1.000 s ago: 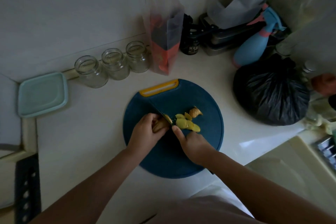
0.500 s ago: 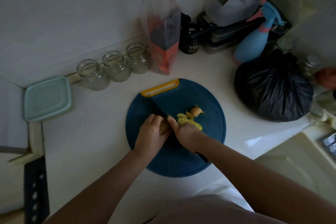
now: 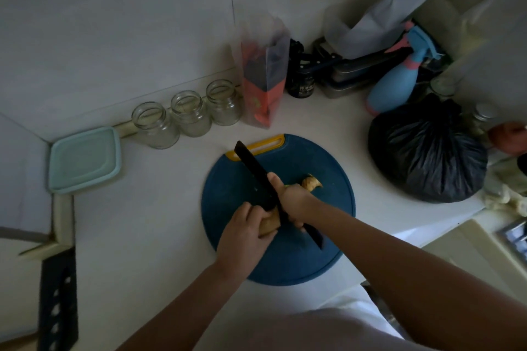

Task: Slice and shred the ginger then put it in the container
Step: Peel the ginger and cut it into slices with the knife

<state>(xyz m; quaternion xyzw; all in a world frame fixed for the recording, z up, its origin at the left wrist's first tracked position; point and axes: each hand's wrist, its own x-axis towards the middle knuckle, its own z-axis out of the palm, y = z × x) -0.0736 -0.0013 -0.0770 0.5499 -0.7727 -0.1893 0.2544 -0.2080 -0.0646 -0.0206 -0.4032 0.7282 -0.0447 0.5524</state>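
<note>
A round blue board [image 3: 313, 259] is set on the white table [image 3: 159, 222], and all the cutting gear is gathered on it. The ginger [image 3: 268, 225] is held in the left grip [image 3: 242, 236], whose fingers are curled round its left end and top, so that only the tan right end is left showing past the fingertips. That end is pressed low on the board's left half, right against the dark knife [image 3: 253, 168].

The knife is clasped in the right grip [image 3: 296, 199], with the fingers wrapped round it near its middle and the thumb laid along the blade. The blade is pointed up and left, its tip seen over the board's yellow handle [image 3: 256, 148]; the other end is seen jutting out below the wrist. Whether the edge is touching the board cannot be told.

A cut knob [image 3: 312, 182] of ginger is left lying just beyond the right grip, apart from the held piece. The container [image 3: 84, 159], with its pale green lid on, is placed at the table's left corner, well apart from the board. Three jars [image 3: 189, 114] are lined up along the wall, and a black bag [image 3: 425, 151] is seen to the right.
</note>
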